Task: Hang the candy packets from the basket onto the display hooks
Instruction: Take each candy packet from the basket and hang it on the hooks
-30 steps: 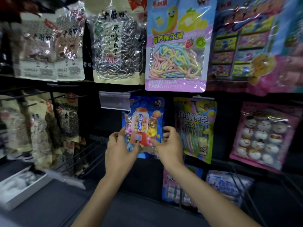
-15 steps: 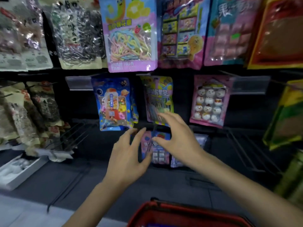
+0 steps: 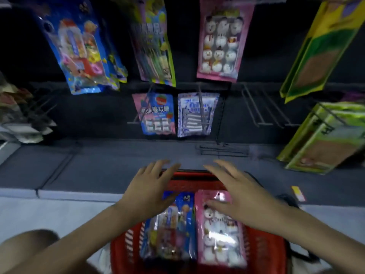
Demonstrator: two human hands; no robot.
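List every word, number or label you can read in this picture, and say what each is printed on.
"软糖": the end of the white lettering on the hanging strawberry candy packet; the characters before it are blurred.
White and blue packet: print too blurred to read.
Green and purple packet: large characters too blurred to read.
Yellow tag on the floor: nothing legible.

Red basket (image 3: 122, 254), blue packet (image 3: 171, 234) and pink snowman packet (image 3: 221, 240) lying inside (side by side), wire hooks (image 3: 251, 107) above

Left hand (image 3: 150, 191), right hand (image 3: 240, 194) over red basket (image 3: 120, 252) — candy packets (image 3: 171, 236) inside
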